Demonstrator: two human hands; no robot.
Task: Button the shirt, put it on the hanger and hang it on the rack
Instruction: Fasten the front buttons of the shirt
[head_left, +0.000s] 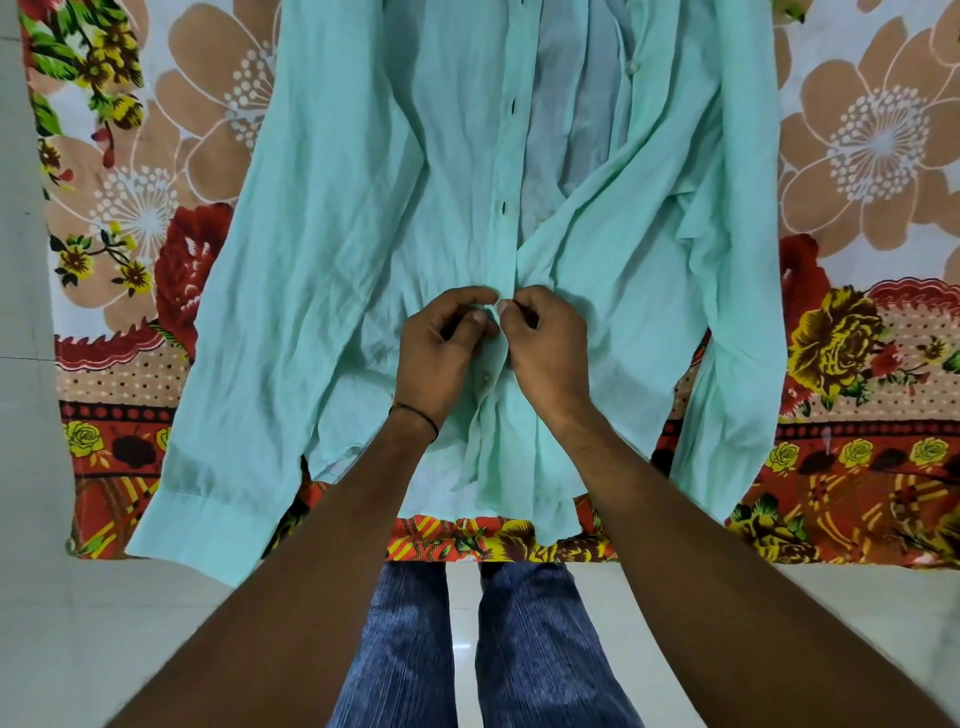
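Note:
A mint-green long-sleeved shirt (363, 208) lies face up on a flowered bedsheet (857, 156), collar away from me, sleeves spread to both sides. Its front is open above the middle, showing the pale inner back. My left hand (441, 353) pinches the buttonhole placket at mid-front. My right hand (545, 348) pinches the button-side edge against it, fingertips of both hands touching. One fastened button (486, 378) shows just below my hands. Open buttonholes (503, 209) run up the left placket, and a loose button (631, 66) sits on the right edge. No hanger or rack is in view.
The sheet's near edge (467, 545) hangs over the bed just in front of my legs in blue jeans (519, 649). Pale tiled floor (130, 623) lies on both sides of me. A light wall or floor strip (21, 260) runs along the left.

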